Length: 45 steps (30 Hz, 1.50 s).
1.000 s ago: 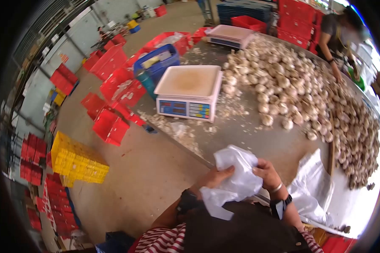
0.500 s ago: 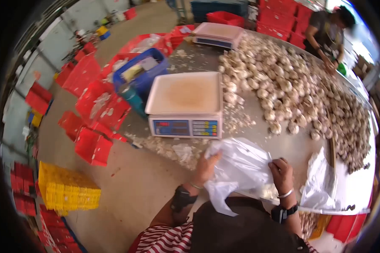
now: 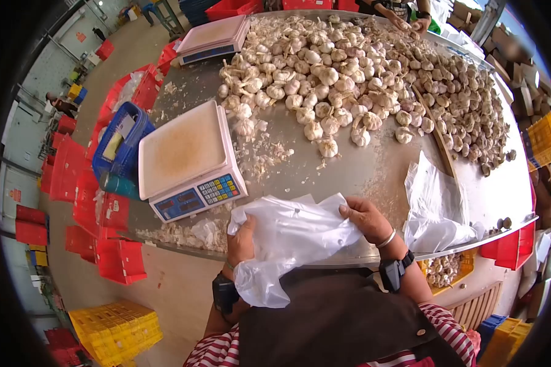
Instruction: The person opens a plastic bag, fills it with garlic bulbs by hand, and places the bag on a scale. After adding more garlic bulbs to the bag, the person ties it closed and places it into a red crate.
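A thin white plastic bag (image 3: 297,235) is stretched between my two hands, just above the near edge of the metal table. My left hand (image 3: 242,241) grips its left side, with the fingers partly behind the film. At the upper right corner, my right hand (image 3: 368,219) pinches the bag between thumb and fingers. Beyond the bag, a large heap of garlic bulbs (image 3: 324,76) covers the far part of the table. A white weighing scale (image 3: 187,159) stands to the left of the bag, its pan bare. More plastic bags (image 3: 434,205) lie to the right of my right hand.
A second scale (image 3: 211,37) stands farther back. A blue basket (image 3: 122,140) and red crates (image 3: 119,260) are at the left; yellow crates (image 3: 116,330) stand on the floor. A wooden strip (image 3: 438,134) divides the garlic. Another person's hands (image 3: 410,23) work at the far side.
My view has turned to the right. The bag, crumpled and hanging before, is now spread wider between my hands, and my right hand holds its upper corner.
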### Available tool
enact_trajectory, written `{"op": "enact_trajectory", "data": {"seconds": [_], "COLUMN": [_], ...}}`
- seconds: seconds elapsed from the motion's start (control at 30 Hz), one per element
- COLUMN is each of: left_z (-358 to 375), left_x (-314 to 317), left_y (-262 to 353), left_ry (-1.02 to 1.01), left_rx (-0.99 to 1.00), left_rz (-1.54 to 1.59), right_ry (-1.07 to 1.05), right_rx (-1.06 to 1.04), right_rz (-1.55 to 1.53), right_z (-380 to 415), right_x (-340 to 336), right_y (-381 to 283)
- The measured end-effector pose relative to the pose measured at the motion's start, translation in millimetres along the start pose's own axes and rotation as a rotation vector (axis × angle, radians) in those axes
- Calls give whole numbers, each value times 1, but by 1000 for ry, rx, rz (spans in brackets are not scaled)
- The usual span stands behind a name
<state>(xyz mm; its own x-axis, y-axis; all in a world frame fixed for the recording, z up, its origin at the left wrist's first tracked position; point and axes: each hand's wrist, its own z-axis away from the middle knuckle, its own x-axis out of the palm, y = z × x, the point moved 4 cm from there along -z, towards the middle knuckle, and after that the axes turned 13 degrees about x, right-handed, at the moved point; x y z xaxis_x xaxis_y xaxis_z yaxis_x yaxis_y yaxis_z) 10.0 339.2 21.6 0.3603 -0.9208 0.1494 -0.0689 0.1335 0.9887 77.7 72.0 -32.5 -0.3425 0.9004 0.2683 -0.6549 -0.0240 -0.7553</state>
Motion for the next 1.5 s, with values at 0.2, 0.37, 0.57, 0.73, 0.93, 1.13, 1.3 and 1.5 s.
{"op": "enact_trajectory", "data": {"seconds": [0.2,0.37,0.57,0.73,0.93,1.13,1.3,1.5], "left_z": [10,12,3,-10,-15,-21,-19,-24], "left_x": [33,37,56,45,18,16,0,-9], "left_y": [21,24,21,16,1,12,2,1], "left_ry": [135,34,-63,-55,-54,-158,-247,-205], "left_rx": [-137,167,117,-12,-78,9,87,133], "left_rz": [157,-232,-159,-176,-126,-119,-193,-163], "right_ry": [75,359,-502,-815,-765,-779,-531,-456], "right_rx": [-89,-513,-206,4,104,176,-1,198], "right_rz": [763,966,501,181,117,-333,-342,203], "right_z": [-33,-18,-24,-12,-18,-4,2,14], "right_x": [-36,-36,-31,-5,20,38,36,41], "right_y": [1,-50,-46,-14,11,12,-4,11]}}
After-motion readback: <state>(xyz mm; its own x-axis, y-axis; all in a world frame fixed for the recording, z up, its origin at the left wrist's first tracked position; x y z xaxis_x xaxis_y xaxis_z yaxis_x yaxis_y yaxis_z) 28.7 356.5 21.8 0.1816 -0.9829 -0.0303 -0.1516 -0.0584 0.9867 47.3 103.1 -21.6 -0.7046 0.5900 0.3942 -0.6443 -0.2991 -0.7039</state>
